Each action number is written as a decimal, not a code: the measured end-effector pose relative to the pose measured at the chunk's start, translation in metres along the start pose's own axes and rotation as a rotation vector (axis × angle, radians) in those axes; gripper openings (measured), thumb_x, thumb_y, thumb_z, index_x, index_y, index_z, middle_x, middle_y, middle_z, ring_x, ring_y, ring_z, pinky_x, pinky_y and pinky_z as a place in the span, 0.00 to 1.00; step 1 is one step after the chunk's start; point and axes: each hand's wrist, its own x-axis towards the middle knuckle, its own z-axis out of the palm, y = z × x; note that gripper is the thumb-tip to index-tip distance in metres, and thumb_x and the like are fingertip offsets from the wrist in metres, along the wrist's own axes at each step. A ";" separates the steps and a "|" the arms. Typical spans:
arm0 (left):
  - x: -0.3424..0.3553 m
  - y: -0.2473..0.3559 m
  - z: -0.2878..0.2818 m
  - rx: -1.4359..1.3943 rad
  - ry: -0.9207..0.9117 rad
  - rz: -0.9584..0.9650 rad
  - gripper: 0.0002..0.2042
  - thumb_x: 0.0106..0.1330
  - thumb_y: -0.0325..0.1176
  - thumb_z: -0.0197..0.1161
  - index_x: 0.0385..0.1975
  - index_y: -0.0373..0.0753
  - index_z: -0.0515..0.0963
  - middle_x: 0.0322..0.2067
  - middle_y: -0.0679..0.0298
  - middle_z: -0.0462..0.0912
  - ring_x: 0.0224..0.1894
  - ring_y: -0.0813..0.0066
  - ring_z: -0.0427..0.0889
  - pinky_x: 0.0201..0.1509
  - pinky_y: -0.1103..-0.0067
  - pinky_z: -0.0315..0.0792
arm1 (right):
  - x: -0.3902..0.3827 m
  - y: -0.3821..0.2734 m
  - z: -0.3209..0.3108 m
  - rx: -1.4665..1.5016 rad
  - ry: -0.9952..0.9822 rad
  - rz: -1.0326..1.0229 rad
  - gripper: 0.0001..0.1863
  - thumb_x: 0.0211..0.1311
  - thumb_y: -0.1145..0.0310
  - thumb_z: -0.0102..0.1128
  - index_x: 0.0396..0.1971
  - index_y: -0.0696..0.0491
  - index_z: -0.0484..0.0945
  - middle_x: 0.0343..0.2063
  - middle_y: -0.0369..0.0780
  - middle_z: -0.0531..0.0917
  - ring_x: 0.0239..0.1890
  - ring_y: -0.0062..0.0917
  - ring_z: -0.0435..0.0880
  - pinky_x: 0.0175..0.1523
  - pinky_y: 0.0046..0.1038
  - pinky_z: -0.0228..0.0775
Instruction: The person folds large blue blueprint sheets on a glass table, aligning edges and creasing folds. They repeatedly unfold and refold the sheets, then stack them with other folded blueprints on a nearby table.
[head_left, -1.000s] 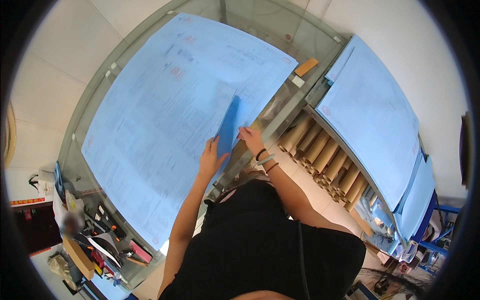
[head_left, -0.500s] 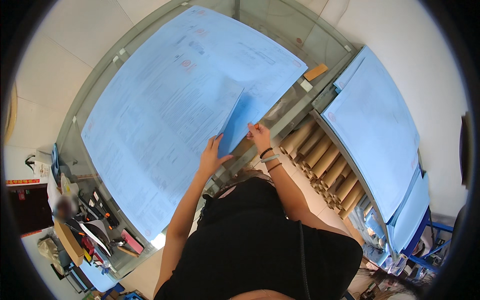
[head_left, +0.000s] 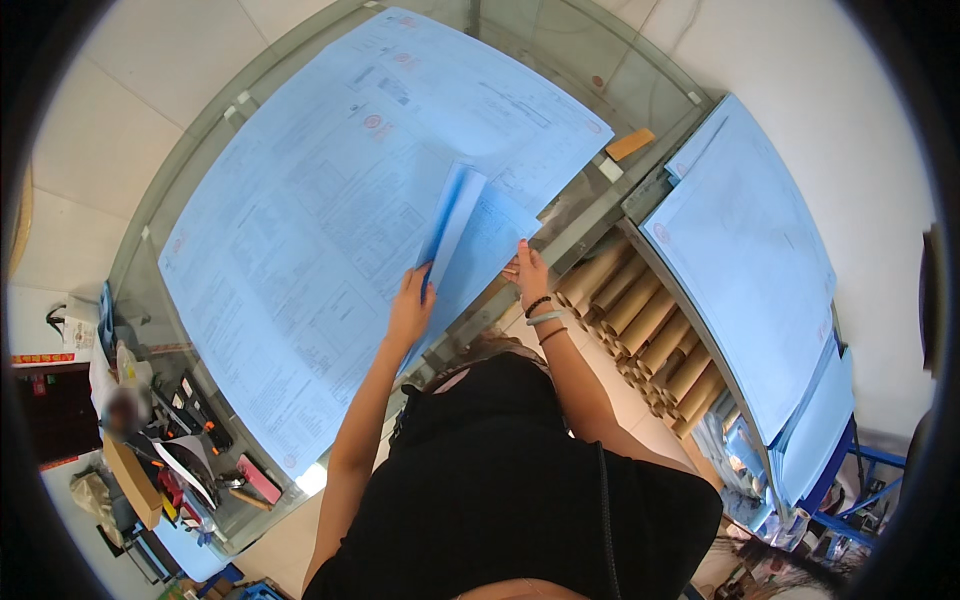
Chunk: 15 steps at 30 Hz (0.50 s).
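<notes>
A large blue printed drawing sheet [head_left: 300,250] lies spread over the glass table, with small red stamp marks and fine lines on it. Along its near right side, a folded part [head_left: 452,215] stands up in narrow pleats. My left hand [head_left: 408,312] is closed around the lower end of those pleats. At the sheet's near right edge, my right hand [head_left: 529,275] pinches the paper close to a corner, thumb uppermost. How many layers lie under the fold is hidden.
A tan wooden block [head_left: 630,144] lies on the glass table [head_left: 555,50] beyond the sheet. To the right, a side table carries stacked blue sheets [head_left: 745,270], with cardboard tubes [head_left: 640,310] beneath. Tools and a pink box [head_left: 259,480] crowd the left corner.
The raised flap has turned into narrow upright pleats, and more of the sheet's right part shows. My right hand has moved slightly right along the edge; my left hand has shifted slightly left.
</notes>
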 end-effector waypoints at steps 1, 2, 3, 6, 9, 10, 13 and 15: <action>0.000 -0.003 -0.001 0.005 0.007 -0.013 0.17 0.67 0.29 0.53 0.55 0.37 0.69 0.47 0.43 0.71 0.45 0.42 0.74 0.47 0.64 0.71 | 0.002 0.001 -0.004 -0.013 0.012 0.006 0.26 0.65 0.44 0.53 0.38 0.56 0.73 0.31 0.41 0.80 0.33 0.26 0.81 0.42 0.28 0.77; -0.001 -0.006 -0.001 0.009 0.014 -0.027 0.16 0.67 0.29 0.52 0.54 0.37 0.70 0.46 0.43 0.71 0.44 0.42 0.74 0.46 0.64 0.71 | 0.002 0.002 -0.008 0.008 -0.023 0.032 0.29 0.66 0.42 0.50 0.44 0.57 0.71 0.35 0.42 0.80 0.36 0.27 0.81 0.44 0.29 0.77; -0.002 -0.007 -0.001 0.021 0.018 -0.018 0.16 0.67 0.31 0.53 0.55 0.37 0.70 0.47 0.45 0.72 0.45 0.43 0.74 0.46 0.64 0.71 | 0.000 0.001 -0.011 0.028 -0.059 0.058 0.32 0.66 0.40 0.48 0.50 0.58 0.69 0.39 0.44 0.80 0.39 0.28 0.81 0.47 0.31 0.76; -0.004 -0.004 -0.004 0.070 0.023 0.067 0.19 0.67 0.34 0.55 0.57 0.39 0.69 0.50 0.50 0.72 0.46 0.46 0.76 0.47 0.64 0.73 | 0.000 -0.002 -0.016 0.053 -0.116 0.132 0.41 0.65 0.35 0.41 0.60 0.59 0.63 0.47 0.47 0.77 0.47 0.33 0.78 0.55 0.34 0.71; -0.006 0.015 -0.016 0.141 -0.065 0.245 0.21 0.67 0.38 0.57 0.59 0.40 0.70 0.54 0.54 0.73 0.49 0.51 0.77 0.49 0.66 0.73 | 0.021 0.000 -0.029 0.172 -0.112 0.153 0.44 0.65 0.32 0.36 0.63 0.58 0.60 0.53 0.50 0.74 0.54 0.36 0.73 0.61 0.37 0.65; -0.009 0.018 -0.020 0.165 -0.135 0.277 0.21 0.67 0.40 0.58 0.58 0.41 0.71 0.55 0.55 0.73 0.50 0.53 0.77 0.50 0.67 0.74 | 0.030 -0.007 -0.030 0.210 -0.113 0.136 0.44 0.65 0.32 0.35 0.63 0.58 0.59 0.55 0.50 0.73 0.56 0.37 0.72 0.63 0.39 0.62; -0.026 0.011 -0.027 0.046 -0.314 0.348 0.18 0.66 0.42 0.59 0.52 0.41 0.77 0.54 0.57 0.76 0.50 0.56 0.78 0.50 0.69 0.74 | 0.048 -0.047 -0.028 0.291 -0.125 0.044 0.44 0.65 0.32 0.33 0.65 0.56 0.58 0.59 0.50 0.69 0.62 0.39 0.66 0.67 0.41 0.54; -0.044 0.002 -0.032 -0.105 -0.361 0.256 0.16 0.66 0.42 0.58 0.48 0.41 0.80 0.50 0.58 0.79 0.49 0.58 0.79 0.50 0.70 0.74 | 0.065 -0.074 -0.035 0.009 -0.221 0.056 0.42 0.66 0.32 0.34 0.64 0.54 0.61 0.56 0.48 0.73 0.61 0.40 0.67 0.66 0.41 0.55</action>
